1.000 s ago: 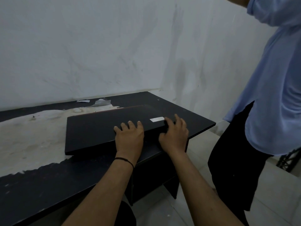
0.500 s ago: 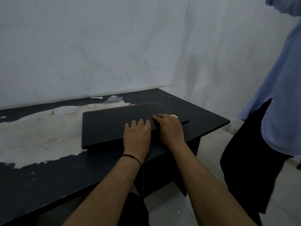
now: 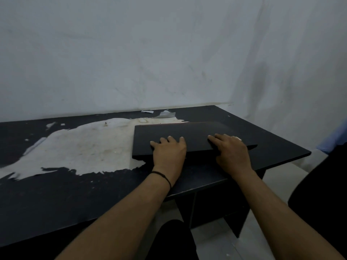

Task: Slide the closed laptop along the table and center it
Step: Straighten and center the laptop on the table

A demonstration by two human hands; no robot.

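1 closed laptop (image 3: pixel 180 134) | 1 table (image 3: pixel 272 147) | 2 hands: left hand (image 3: pixel 170 151), right hand (image 3: pixel 231 152), spread flat on lid

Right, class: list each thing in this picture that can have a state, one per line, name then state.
laptop: closed, flat on the table
left hand: open, palm down on the laptop's near edge
right hand: open, palm down on the laptop's near right part
table: dark top, surface peeled away to a pale patch

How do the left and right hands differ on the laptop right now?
The left hand lies near the middle of the closed laptop's near edge; the right hand lies toward its right end. The left wrist wears a thin black band; the right wrist is bare. Both rest palm-down, fingers flat on the lid, neither curled around an edge.
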